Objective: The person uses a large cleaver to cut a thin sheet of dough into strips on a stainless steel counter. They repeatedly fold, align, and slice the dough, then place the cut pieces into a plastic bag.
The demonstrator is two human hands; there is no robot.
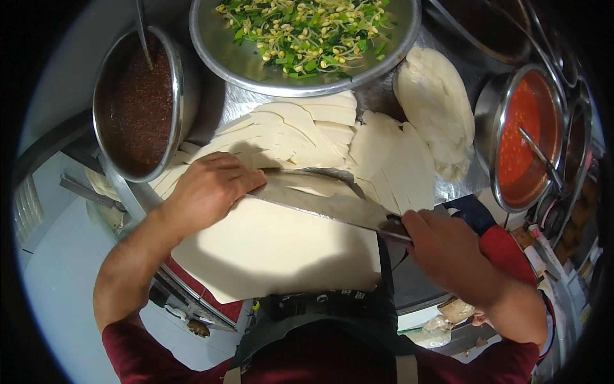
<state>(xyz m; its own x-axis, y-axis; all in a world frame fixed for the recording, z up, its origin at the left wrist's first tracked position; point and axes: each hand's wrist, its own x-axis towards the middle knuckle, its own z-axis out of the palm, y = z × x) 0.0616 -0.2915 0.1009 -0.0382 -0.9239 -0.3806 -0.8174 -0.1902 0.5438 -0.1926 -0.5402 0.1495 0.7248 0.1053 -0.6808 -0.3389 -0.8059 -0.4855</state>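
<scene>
My right hand is closed on the dark handle of a long-bladed knife. The blade lies across the upper edge of a large, smooth pale sheet, seemingly dough, which reaches down towards my apron. Fingers of my left hand press at the blade's far end, near its tip. Beyond the blade, cut pale strips overlap in a loose pile. To their right lies a flat pale piece with slits in it, touching the strips. The far side of the blade's tip is hidden by my left fingers.
A metal bowl of bean sprouts and chopped greens stands behind the strips. At left is a pot of dark red sauce with a metal utensil; at right, a bowl of orange-red sauce with a spoon. A pale dough mass lies between.
</scene>
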